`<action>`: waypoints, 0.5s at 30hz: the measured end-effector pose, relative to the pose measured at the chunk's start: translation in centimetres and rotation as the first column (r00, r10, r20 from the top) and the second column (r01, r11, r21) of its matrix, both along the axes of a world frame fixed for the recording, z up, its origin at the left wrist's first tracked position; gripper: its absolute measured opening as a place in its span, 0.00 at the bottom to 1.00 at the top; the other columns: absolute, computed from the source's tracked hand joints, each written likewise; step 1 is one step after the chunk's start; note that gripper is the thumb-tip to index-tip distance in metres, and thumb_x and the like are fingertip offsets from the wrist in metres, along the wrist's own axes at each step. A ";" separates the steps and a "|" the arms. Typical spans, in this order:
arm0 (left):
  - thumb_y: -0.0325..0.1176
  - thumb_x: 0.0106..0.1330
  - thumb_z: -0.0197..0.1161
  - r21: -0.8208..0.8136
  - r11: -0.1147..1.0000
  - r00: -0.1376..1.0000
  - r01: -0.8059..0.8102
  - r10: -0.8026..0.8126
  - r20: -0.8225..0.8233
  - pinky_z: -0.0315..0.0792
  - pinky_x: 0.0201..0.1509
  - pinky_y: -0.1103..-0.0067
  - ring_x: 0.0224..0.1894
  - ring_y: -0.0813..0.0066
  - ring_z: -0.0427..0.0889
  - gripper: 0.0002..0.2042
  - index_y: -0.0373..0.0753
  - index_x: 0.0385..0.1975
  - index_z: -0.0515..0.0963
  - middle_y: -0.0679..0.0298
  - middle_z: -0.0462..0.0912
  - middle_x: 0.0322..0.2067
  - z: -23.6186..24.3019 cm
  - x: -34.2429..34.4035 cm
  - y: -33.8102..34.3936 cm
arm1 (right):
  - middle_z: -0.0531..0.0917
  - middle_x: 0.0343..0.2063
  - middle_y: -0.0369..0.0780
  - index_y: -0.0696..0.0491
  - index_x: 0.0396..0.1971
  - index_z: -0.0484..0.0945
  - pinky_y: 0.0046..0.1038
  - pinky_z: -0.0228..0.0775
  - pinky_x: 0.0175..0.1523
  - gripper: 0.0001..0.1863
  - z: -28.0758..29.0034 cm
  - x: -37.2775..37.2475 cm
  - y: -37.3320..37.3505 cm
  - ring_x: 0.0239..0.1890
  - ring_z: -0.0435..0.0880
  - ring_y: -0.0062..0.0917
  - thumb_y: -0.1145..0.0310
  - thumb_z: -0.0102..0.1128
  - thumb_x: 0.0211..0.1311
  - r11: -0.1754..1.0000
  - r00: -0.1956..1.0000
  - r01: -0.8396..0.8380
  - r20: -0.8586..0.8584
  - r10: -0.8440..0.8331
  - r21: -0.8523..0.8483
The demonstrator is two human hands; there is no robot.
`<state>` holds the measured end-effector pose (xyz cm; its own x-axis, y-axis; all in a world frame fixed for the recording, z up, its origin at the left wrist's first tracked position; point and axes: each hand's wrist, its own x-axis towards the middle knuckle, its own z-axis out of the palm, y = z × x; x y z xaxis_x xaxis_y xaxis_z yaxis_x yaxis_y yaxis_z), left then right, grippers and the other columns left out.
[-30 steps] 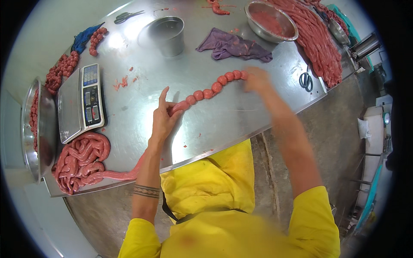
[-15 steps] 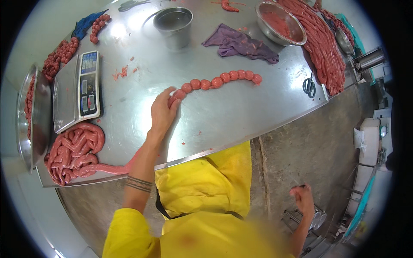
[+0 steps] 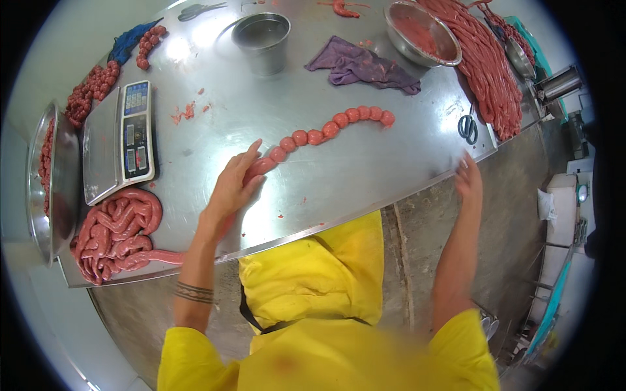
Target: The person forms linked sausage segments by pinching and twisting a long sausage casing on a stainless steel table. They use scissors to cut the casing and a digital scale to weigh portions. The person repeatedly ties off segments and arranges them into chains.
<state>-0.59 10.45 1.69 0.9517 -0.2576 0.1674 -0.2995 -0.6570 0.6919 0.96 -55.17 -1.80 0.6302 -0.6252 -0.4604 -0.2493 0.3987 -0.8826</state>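
My left hand (image 3: 231,179) lies with fingers stretched out over the smooth, unlinked part of a pink sausage (image 3: 261,166), touching it. From there a chain of round links (image 3: 314,137) curves to the right across the steel table (image 3: 345,182). My right hand (image 3: 468,174), slightly blurred, is raised by the right edge of the table, fingers apart and nothing visible in them, just below dark-handled scissors (image 3: 467,129). At the lower left, a coiled heap of long sausage (image 3: 120,225) lies beside a scale (image 3: 137,130), with a length trailing behind my left arm.
Top: grey bucket (image 3: 261,45), purple cloth (image 3: 362,68), steel bowl (image 3: 420,39) of pink meat, more scissors (image 3: 199,12). Right: long uncut sausages (image 3: 489,85). Left: steel basin (image 3: 62,182), piled links (image 3: 91,94), blue netting (image 3: 134,40). Below: concrete floor (image 3: 430,241).
My right hand left the chain's far end, dropped below the table, and has now risen to its right edge. My left hand has shifted leftward, its fingers straighter on the sausage.
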 end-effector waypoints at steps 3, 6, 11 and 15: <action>0.26 0.65 0.73 -0.215 0.952 0.964 -0.219 0.176 -0.202 0.80 0.56 0.67 0.46 0.58 0.88 0.35 0.41 0.73 0.66 0.53 0.89 0.44 -1.0 -0.7 -0.4 | 0.89 0.41 0.41 0.53 0.68 0.74 0.31 0.79 0.30 0.49 2.2 13.1 11.7 0.28 0.88 0.30 0.57 0.85 0.42 -0.102 0.420 -0.862 -0.813 0.403 -0.496; 0.23 0.64 0.73 -0.311 0.895 0.944 -0.319 0.274 -0.182 0.83 0.48 0.71 0.38 0.62 0.90 0.36 0.39 0.73 0.64 0.53 0.90 0.37 -2.3 -0.7 -1.3 | 0.89 0.47 0.44 0.53 0.50 0.82 0.39 0.78 0.50 0.23 2.7 13.6 31.1 0.48 0.88 0.36 0.60 0.75 0.55 -0.596 0.308 -0.603 -0.844 0.439 -0.530; 0.28 0.65 0.74 -0.477 0.759 0.893 -0.443 0.326 -0.310 0.81 0.45 0.72 0.36 0.63 0.90 0.23 0.35 0.60 0.77 0.52 0.89 0.34 -2.9 0.3 -1.8 | 0.80 0.52 0.54 0.57 0.68 0.64 0.51 0.73 0.60 0.35 4.6 -3.9 48.4 0.57 0.82 0.47 0.73 0.65 0.61 -0.347 0.186 -0.509 -0.494 0.849 -0.788; 0.38 0.67 0.73 -0.127 0.869 0.874 -0.477 0.454 -0.176 0.79 0.42 0.74 0.34 0.70 0.88 0.15 0.31 0.44 0.86 0.53 0.90 0.32 -2.7 0.7 -1.7 | 0.71 0.72 0.54 0.51 0.81 0.52 0.40 0.71 0.69 0.45 7.6 -15.3 34.0 0.64 0.80 0.44 0.72 0.63 0.68 0.002 0.117 -0.898 -0.235 0.965 -0.440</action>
<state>0.07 8.75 -1.03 0.9702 0.2406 0.0288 0.1179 -0.5723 0.8115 -14.37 -21.15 5.80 0.8306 0.4860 -0.2720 -0.0126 -0.4719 -0.8815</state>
